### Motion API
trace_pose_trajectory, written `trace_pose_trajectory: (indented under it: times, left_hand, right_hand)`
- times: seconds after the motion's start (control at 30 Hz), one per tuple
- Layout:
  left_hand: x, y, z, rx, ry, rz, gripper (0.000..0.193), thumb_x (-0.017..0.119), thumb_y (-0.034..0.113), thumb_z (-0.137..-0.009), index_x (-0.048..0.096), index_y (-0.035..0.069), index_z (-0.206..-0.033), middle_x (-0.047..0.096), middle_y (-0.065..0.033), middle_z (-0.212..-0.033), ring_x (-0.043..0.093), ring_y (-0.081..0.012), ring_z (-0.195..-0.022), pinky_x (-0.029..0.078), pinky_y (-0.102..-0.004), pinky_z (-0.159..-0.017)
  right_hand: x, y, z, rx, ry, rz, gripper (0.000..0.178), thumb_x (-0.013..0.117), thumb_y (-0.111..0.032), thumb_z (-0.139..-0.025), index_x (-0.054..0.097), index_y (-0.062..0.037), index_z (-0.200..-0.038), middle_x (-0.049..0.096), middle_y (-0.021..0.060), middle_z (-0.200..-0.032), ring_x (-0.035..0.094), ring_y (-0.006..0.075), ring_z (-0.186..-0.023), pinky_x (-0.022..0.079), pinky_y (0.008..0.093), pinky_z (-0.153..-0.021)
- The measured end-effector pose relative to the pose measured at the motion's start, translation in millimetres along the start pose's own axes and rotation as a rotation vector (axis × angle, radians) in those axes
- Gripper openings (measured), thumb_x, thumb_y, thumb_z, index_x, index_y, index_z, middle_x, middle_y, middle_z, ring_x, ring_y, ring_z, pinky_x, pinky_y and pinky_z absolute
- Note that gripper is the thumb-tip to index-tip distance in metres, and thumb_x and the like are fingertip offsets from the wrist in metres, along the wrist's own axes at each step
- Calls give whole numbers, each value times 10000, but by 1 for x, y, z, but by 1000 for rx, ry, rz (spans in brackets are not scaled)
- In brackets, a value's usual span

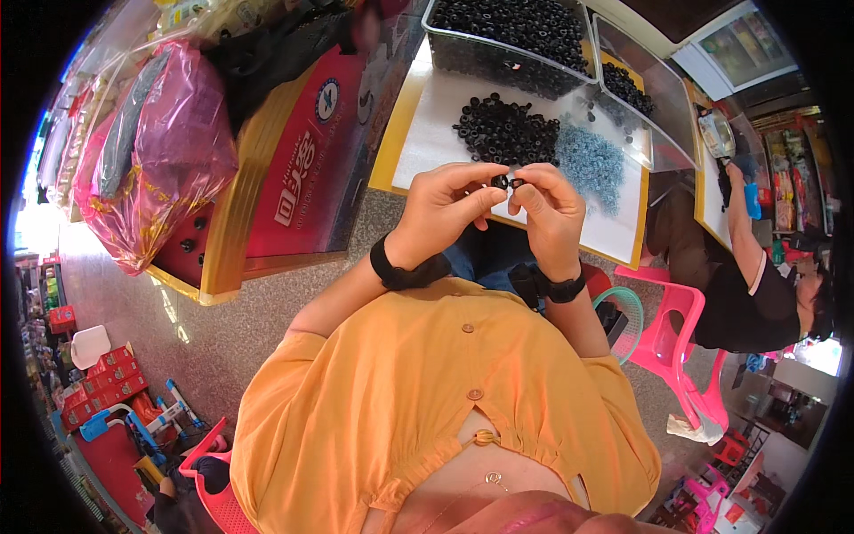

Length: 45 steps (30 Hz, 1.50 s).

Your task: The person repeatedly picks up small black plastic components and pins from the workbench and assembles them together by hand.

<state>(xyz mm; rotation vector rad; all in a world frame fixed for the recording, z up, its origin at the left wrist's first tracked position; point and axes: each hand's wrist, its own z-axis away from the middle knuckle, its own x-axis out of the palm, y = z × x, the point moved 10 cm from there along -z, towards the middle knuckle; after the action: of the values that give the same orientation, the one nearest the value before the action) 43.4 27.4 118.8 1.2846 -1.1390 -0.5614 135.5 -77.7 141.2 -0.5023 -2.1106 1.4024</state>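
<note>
Close together over the near edge of the white-topped table (418, 133), both my hands are closed in a pinch. Between the fingertips of my left hand (449, 200) is a small black ring (500, 182). My right hand (551, 214) pinches another small black piece (517, 183) right beside it; its exact shape is too small to make out. Just beyond my fingers lies a loose heap of black rings (503, 129). To its right spreads a heap of small, light blue, translucent pieces (589, 165).
A clear plastic bin (511, 76) full of black rings stands at the table's far side, with a second clear bin (658, 125) to its right. At left is a red box (302, 151) with a pink plastic bag (169, 142). Another person (747, 285) works at right, near a pink chair (672, 329).
</note>
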Motion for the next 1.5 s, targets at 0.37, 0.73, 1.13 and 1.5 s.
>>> trace_pose_trajectory:
  times: [0.37,0.73,1.13,1.5]
  left_hand:
    - [34,43,-3,314,-117,-440,287,706,-3,-844,684,-1,-1130,645,-69,-843,616,-90,-619,499,-206,-536]
    - [40,34,-3,194,-151,-314,280,703,-4,-848,694,16,-1127,658,-76,-886,632,-101,-680,510,-204,-556]
    - [59,63,2,482,-235,-583,312,777,29,-766,714,35,-1072,608,-51,-831,575,-158,-720,457,-261,-612]
    - [73,64,-3,442,-326,-540,328,760,56,-770,703,68,-1093,602,-75,-852,594,-200,-750,487,-295,-648]
  right_hand:
    - [-17,-10,9,-83,15,-18,153,666,42,-874,673,50,-1026,609,96,-1039,628,129,-796,553,231,-712]
    - [-20,-30,11,-217,-46,100,155,668,-11,-893,670,39,-1040,610,102,-1052,634,144,-834,563,268,-724]
    - [2,25,25,474,-170,-534,271,642,-224,-926,605,24,-1030,622,66,-752,540,85,-532,418,197,-420]
    - [2,16,27,331,55,-619,293,639,-249,-916,603,30,-999,590,39,-753,457,20,-534,338,135,-435]
